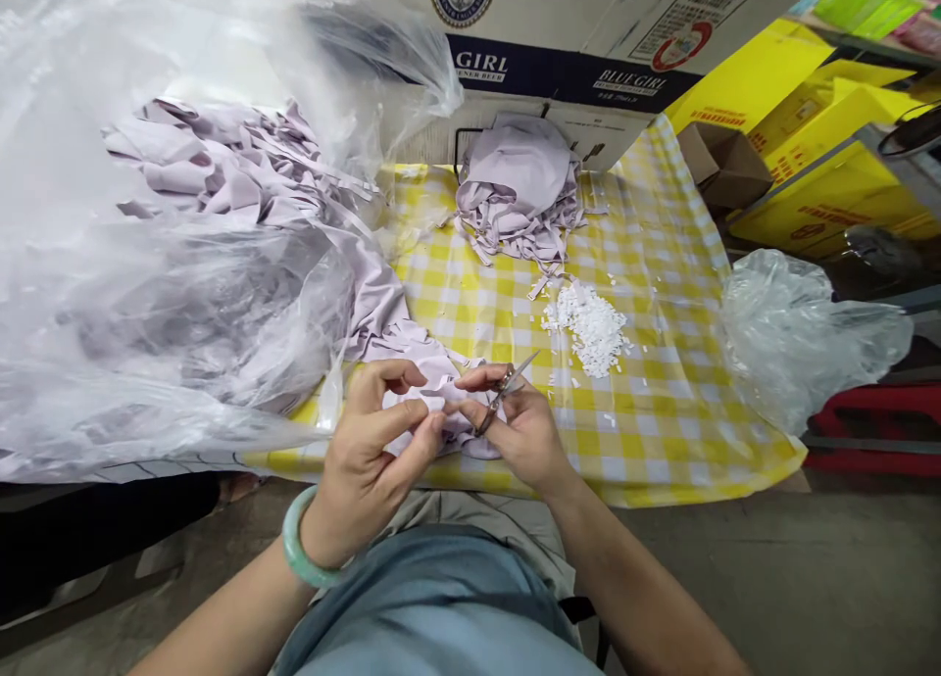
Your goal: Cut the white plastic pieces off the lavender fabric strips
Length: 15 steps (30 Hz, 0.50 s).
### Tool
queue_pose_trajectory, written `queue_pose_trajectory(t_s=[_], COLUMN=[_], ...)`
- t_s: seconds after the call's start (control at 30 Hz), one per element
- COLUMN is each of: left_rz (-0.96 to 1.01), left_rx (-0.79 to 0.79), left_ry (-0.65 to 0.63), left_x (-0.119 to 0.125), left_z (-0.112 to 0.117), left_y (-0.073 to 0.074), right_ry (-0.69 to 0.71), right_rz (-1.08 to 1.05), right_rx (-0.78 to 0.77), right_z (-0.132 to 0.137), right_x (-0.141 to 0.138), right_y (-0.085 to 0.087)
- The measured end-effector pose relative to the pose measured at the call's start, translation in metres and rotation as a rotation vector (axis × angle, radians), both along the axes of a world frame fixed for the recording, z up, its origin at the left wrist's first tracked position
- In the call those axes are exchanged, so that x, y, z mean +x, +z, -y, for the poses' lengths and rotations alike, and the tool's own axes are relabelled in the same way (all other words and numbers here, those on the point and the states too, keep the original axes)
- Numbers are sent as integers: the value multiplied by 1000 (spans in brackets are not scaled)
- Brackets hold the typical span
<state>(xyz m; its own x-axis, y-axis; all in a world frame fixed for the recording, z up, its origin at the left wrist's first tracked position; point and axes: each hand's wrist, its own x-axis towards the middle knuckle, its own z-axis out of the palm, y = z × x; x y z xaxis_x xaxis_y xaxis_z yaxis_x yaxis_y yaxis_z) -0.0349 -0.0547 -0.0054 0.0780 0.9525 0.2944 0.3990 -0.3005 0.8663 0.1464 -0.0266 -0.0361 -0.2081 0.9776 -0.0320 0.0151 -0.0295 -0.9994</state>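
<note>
At the table's near edge, my left hand (386,441) pinches a piece of pale lilac fabric (433,377) between thumb and fingers. My right hand (521,426) has its fingers in the loops of small metal scissors (502,400), whose blades point away to the upper right. Its thumb and forefinger reach toward the same cloth, close to my left fingertips. The fabric trails back to the left into a larger lilac heap (235,167). A heap of small white bits (592,328) lies on the checked cloth beyond my right hand.
Lilac pieces (519,181) are piled against a large cardboard box (559,29) at the back. Clear plastic sheeting (147,362) covers the left side. A yellow checked tablecloth (676,362) covers the table. A plastic bag (801,333) hangs at the right edge, near yellow boxes (830,186).
</note>
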Motion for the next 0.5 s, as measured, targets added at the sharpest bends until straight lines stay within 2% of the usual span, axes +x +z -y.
queue_pose_trajectory(t_s=[0.1, 0.23, 0.33, 0.4, 0.5], left_rz=[9, 215, 365, 433, 473], left_rx=[-31, -237, -349, -371, -363], left_ry=[-15, -132, -172, -177, -187], left_x=[-6, -7, -2, 2, 5], left_z=[-1, -2, -1, -1, -3], left_y=[5, 3, -1, -4, -3], right_ry=[-1, 49, 112, 155, 227], right_rz=[12, 2, -12, 66, 291], right_rx=[-55, -145, -148, -70, 158], right_z=[-2, 1, 5, 5, 2], right_x=[3, 1, 0, 3, 13], right_y=[-4, -4, 1, 6, 14])
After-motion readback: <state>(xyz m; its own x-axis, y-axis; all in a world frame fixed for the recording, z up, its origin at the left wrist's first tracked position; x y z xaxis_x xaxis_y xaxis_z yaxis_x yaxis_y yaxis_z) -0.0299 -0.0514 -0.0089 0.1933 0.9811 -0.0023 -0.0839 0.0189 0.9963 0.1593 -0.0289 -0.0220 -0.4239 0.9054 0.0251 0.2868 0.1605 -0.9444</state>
